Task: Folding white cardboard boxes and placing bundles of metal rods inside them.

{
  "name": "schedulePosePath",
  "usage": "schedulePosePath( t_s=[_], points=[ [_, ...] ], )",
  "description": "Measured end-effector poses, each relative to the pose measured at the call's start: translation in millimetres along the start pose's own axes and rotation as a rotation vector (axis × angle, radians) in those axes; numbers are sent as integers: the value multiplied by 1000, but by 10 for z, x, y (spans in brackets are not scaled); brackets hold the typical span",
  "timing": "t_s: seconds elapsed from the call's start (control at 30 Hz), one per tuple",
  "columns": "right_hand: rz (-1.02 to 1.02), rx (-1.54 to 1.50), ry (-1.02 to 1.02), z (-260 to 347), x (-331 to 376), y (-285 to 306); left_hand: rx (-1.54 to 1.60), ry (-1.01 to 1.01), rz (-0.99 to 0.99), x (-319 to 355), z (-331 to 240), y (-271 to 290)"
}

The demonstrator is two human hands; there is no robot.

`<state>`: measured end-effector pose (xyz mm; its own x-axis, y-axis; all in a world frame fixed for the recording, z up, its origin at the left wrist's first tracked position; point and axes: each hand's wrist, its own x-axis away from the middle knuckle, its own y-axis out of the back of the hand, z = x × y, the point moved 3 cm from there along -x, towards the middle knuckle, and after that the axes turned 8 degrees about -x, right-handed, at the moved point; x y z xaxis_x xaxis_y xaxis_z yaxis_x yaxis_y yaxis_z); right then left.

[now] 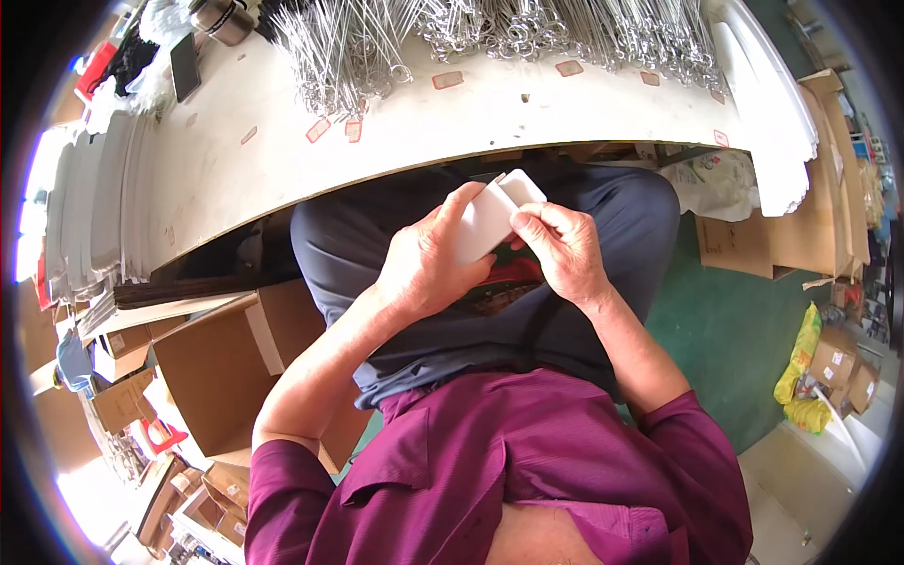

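Above my lap, my left hand (426, 252) is wrapped round a small flat white box (484, 226). A white piece with rounded corners (524, 188), perhaps the box's end flap, sticks up at its far right end. My right hand (567, 252) pinches the near edge of this piece between thumb and fingers. The box's inside is not visible. Both hands are just short of the table's front edge.
Piles of metal wire rods with ring ends (523, 33) lie along the white table (377, 146). Stacked white flat boxes (94, 207) stand at left, more white sheets (767, 113) at right. A phone (185, 68) and steel flask (222, 19) sit far left; open cartons (221, 377) are below.
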<state>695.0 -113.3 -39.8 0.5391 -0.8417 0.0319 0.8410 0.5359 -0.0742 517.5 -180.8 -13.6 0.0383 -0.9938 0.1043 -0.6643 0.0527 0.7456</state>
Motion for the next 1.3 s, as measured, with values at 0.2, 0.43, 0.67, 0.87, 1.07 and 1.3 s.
schedulePosePath(
  t_s=[0.2,0.43,0.67,0.87,1.07,1.3],
  points=[
    [86,38,-6,-23,53,-40,38,-28,-9,6,-28,-67],
    [72,4,-15,-79,63,-125,47,-34,-31,-55,-57,-99],
    [70,131,1,-34,-10,-116,32,-71,-92,-73,-51,-67],
    [-116,-171,-35,-370,190,-188,-53,-88,-116,-81,12,-223],
    [-89,311,221,-25,207,-273,-46,-122,-120,20,48,-280],
    [-94,524,451,85,114,-319,-45,-4,-87,32,21,-191]
  ],
)
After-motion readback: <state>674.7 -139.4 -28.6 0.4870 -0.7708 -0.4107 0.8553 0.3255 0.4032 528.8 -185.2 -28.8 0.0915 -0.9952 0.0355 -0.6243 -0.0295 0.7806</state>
